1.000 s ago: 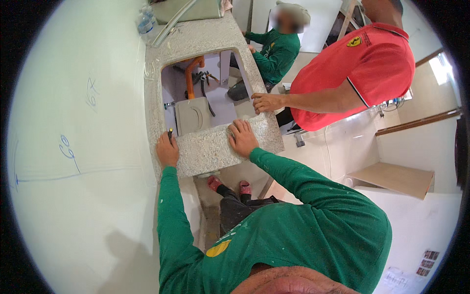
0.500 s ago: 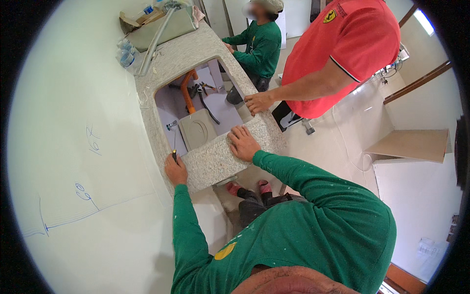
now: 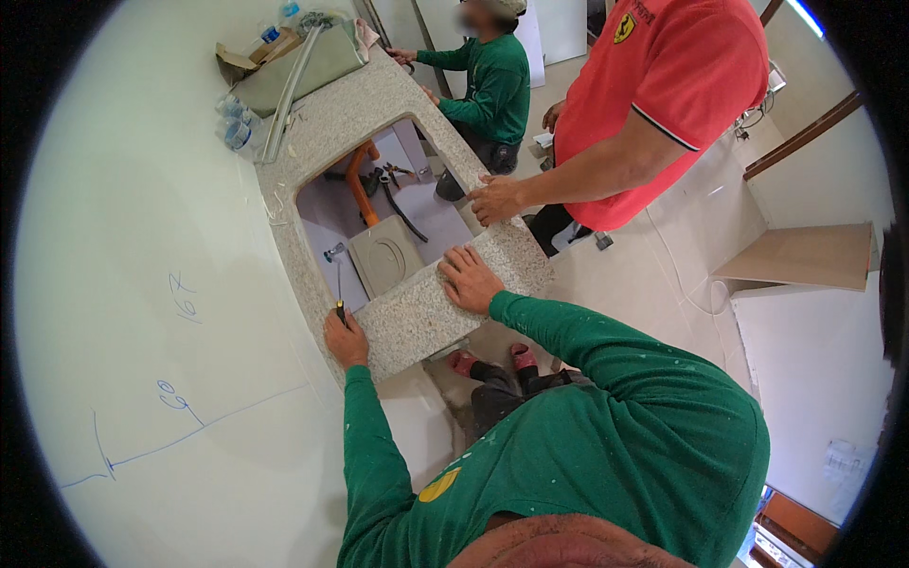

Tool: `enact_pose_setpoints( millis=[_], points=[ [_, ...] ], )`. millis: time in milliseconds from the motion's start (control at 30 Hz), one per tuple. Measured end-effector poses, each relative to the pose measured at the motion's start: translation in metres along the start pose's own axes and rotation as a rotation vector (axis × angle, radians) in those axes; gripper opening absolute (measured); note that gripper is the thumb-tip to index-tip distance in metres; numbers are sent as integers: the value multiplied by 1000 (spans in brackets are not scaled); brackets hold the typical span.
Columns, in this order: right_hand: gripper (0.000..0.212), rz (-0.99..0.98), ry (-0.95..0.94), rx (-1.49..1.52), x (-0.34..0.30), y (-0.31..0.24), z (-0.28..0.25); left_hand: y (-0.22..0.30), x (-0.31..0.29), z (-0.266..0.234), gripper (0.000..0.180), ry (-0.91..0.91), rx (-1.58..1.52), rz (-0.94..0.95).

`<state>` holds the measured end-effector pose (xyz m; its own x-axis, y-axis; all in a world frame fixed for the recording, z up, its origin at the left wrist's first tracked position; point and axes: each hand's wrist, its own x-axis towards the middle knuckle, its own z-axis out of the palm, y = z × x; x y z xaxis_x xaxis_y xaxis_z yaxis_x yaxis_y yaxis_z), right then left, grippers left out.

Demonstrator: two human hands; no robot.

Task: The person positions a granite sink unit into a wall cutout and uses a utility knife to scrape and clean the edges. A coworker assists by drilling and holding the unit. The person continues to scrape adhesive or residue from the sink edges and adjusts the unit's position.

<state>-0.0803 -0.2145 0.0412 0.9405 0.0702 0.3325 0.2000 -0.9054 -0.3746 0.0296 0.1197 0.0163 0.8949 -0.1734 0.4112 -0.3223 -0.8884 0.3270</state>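
My left hand (image 3: pixel 347 341) rests at the wall-side edge of the speckled stone countertop (image 3: pixel 407 331), its fingers closed round a screwdriver (image 3: pixel 341 309) with a black and yellow handle. The shaft points into the rectangular cutout, toward a small metal valve (image 3: pixel 333 252) on the cabinet wall. My right hand (image 3: pixel 472 281) lies with fingers stretched over the front strip of stone, holding nothing. Through the cutout I see a beige box-like fitting (image 3: pixel 384 257) with a round lid, an orange pipe (image 3: pixel 360 193), a black hose (image 3: pixel 405 214) and pliers (image 3: pixel 398 171).
A person in red (image 3: pixel 663 104) stands at the right, one hand (image 3: pixel 495 200) on the countertop's edge. Beyond, a person in green (image 3: pixel 492 85) crouches. Plastic bottles (image 3: pixel 237 128), a metal strip (image 3: pixel 289 95) and an open cardboard box (image 3: pixel 237 62) lie at the far left.
The far person in green has raised a hand toward the panel beside the countertop. The other hand of the person in red has come into sight. My hands keep their places on the stone.
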Motion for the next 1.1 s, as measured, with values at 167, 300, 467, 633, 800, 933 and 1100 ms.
enact_pose_setpoints(
  millis=[167,300,467,633,800,933,1100],
  points=[
    [41,5,3,9,1,-2,-3,-1,0,0,32,10,4,-4],
    [41,2,7,20,1,-2,-2,-2,1,-1,31,14,4,0],
    [41,6,-1,21,0,1,2,3,1,-2,31,23,-5,10],
    [43,-3,21,6,0,4,6,6,2,-3,30,61,-29,46],
    [45,4,53,43,0,4,8,6,1,-4,30,29,-8,20],
    [44,7,64,39,0,4,8,3,1,-1,31,13,10,6],
    [45,5,63,28,1,2,6,-4,1,2,32,39,13,25]
  ],
)
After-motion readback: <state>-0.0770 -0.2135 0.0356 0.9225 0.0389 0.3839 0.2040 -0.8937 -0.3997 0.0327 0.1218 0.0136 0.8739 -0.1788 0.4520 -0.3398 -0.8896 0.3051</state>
